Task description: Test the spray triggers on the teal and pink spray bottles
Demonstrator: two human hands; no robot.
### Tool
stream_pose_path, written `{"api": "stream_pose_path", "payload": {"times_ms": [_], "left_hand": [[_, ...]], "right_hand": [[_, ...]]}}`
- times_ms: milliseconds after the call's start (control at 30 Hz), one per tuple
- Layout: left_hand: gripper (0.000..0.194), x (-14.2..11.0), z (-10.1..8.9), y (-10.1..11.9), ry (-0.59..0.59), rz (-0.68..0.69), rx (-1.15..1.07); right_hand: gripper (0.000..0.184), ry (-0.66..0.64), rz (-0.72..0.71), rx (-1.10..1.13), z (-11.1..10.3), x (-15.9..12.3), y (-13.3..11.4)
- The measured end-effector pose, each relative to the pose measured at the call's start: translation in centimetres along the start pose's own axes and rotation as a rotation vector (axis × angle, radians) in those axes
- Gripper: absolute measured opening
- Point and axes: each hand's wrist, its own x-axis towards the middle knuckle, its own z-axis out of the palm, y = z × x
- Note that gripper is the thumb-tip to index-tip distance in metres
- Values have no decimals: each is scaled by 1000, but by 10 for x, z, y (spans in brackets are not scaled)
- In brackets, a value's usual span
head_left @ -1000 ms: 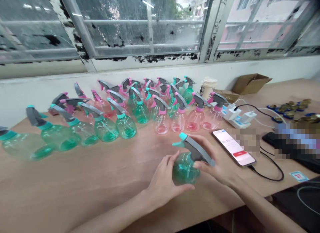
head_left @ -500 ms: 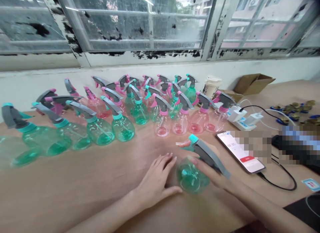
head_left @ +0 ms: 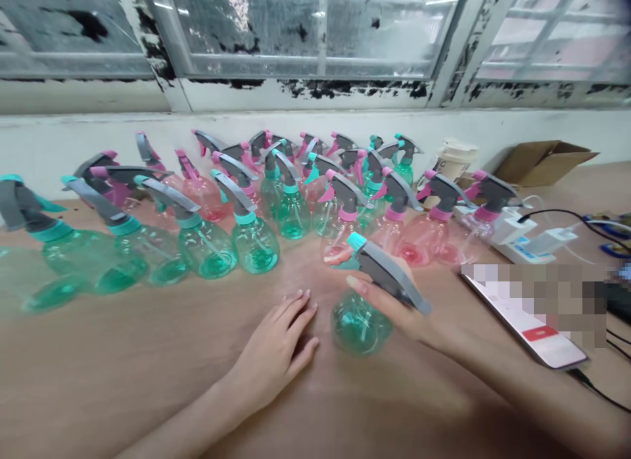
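My right hand (head_left: pixel 389 304) is closed round the neck of a green spray bottle (head_left: pixel 361 327) with a grey and turquoise trigger head. The bottle leans a little; whether its base touches the table I cannot tell. My left hand (head_left: pixel 279 340) lies on the wooden table (head_left: pixel 162 360) to the left of this bottle, fingers loosely stretched and holding nothing. Beyond the hands stand several green spray bottles (head_left: pixel 255 248) on the left and several pink spray bottles (head_left: pixel 424 239) on the right. The nearest pink one is partly hidden behind the held bottle.
A phone (head_left: pixel 532 327) with a cable plugged in lies to the right. Behind it are a power strip with white chargers (head_left: pixel 527 239), a paper cup (head_left: pixel 456 158) and an open cardboard box (head_left: pixel 545 162). A wall with windows (head_left: pixel 305 38) closes off the back.
My left hand has let go of the green spray bottle and moved left onto the table. My right hand keeps hold of the bottle at its neck. The view has shifted.
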Motion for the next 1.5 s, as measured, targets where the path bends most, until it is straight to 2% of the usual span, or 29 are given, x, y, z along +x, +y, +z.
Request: {"api": "stream_pose_path", "payload": {"times_ms": [233, 400, 500, 633, 900, 1233, 1500], "left_hand": [[44, -1, -2, 1, -10, 0, 26], [44, -2, -1, -1, 12, 6, 42], [43, -2, 1, -1, 21, 7, 43], [44, -1, 1, 0, 18, 6, 49], [44, 1, -1, 1, 6, 1, 15], [44, 1, -2, 2, 1, -7, 10], [43, 1, -2, 1, 4, 1, 15]], "right_hand": [[5, -22, -115, -50, 4, 6, -3], [11, 13, -226, -136, 1, 1, -3], [8, -9, -187, -64, 3, 0, -3], [14, -46, -98, 42, 5, -2, -3], [14, -42, 15, 49, 4, -1, -3], [14, -38, -23, 94, 7, -1, -6], [15, -26, -61, -2, 5, 0, -5]]}}
